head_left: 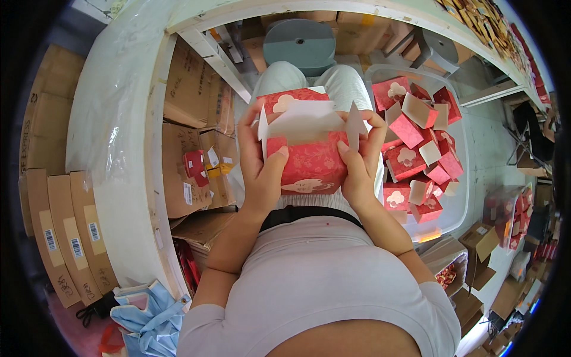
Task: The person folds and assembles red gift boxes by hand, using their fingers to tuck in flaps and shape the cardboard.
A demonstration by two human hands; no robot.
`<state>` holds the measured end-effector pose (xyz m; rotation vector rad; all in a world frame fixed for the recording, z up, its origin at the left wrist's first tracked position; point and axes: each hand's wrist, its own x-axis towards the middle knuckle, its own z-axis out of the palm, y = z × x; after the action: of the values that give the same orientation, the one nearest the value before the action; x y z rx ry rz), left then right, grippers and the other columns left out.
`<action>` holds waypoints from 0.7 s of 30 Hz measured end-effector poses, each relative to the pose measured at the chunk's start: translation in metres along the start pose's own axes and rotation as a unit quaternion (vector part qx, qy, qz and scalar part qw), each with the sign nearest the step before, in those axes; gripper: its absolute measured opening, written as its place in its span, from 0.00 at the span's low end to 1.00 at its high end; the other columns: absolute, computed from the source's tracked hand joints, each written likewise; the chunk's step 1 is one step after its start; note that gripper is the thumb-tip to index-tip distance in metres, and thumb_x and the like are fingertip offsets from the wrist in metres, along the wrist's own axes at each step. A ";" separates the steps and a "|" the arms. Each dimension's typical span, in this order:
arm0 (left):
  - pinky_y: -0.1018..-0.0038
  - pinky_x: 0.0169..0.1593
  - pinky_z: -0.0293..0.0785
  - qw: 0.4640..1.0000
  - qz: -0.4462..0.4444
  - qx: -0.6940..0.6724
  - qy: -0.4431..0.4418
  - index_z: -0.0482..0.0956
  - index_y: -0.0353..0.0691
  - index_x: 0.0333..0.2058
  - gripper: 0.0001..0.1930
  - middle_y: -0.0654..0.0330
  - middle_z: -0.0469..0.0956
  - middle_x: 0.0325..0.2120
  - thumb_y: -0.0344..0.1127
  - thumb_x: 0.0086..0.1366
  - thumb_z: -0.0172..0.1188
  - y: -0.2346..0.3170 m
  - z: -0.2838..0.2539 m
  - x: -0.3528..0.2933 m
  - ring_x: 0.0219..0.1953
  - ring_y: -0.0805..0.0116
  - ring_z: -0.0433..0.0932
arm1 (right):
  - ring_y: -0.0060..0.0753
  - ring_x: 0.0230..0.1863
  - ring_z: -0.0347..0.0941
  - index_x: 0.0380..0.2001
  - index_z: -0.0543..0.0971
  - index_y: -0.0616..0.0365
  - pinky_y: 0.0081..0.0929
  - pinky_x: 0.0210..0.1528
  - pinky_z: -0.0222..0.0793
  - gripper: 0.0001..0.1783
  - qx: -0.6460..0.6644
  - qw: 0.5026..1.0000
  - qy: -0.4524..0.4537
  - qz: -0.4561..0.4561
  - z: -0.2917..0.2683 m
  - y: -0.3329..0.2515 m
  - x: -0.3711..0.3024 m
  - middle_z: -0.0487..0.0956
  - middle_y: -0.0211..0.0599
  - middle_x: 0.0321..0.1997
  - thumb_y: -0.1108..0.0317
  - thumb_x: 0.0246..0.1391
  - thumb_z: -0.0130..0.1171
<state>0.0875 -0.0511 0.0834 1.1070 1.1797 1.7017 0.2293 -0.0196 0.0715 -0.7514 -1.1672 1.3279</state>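
Note:
A red patterned gift box (315,162) of folded card is held above my lap, its white inside and side flaps showing at the open top. My left hand (260,160) grips its left side, thumb on the front face. On the right side my right hand (361,160) grips it the same way, thumb pressed near the upper front corner. Behind the opening a red panel with a pale flower shape (284,103) shows; whether it belongs to the same box I cannot tell.
To my right a clear plastic bin (458,202) holds several red boxes (406,162), some with flaps up. A white table (113,154) stands at my left, with brown cartons (193,89) beneath. Ahead is a grey-green stool (299,44). Open cartons (479,241) sit further right.

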 end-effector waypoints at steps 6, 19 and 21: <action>0.71 0.57 0.58 0.999 0.045 -0.001 -0.025 0.62 0.36 0.48 0.21 0.46 0.63 0.52 0.21 0.52 0.44 -0.008 -0.009 -0.002 0.54 0.66 0.63 | 0.34 0.55 0.62 0.45 0.63 0.60 0.29 0.57 0.54 0.19 -0.014 0.994 -0.066 -0.084 -0.002 0.004 0.001 0.64 0.46 0.54 0.80 0.47 0.46; 0.71 0.53 0.60 0.996 0.080 0.031 -0.039 0.69 0.33 0.30 0.08 0.52 0.72 0.37 0.22 0.53 0.41 -0.005 -0.007 0.001 0.46 0.62 0.69 | 0.41 0.51 0.65 0.30 0.71 0.61 0.34 0.54 0.58 0.07 -0.080 0.974 -0.088 -0.194 -0.002 0.007 0.006 0.75 0.47 0.42 0.69 0.54 0.48; 0.71 0.52 0.61 0.996 0.073 0.019 -0.037 0.69 0.33 0.30 0.08 0.53 0.73 0.34 0.21 0.53 0.41 -0.007 -0.007 0.000 0.45 0.63 0.70 | 0.41 0.49 0.66 0.30 0.71 0.62 0.34 0.53 0.58 0.08 -0.064 0.981 -0.076 -0.165 -0.001 0.006 0.003 0.75 0.45 0.39 0.68 0.54 0.48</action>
<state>0.0814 -0.0511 0.0750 1.2960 1.1131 1.7379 0.2275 -0.0155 0.0664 -0.5251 -1.4430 1.0533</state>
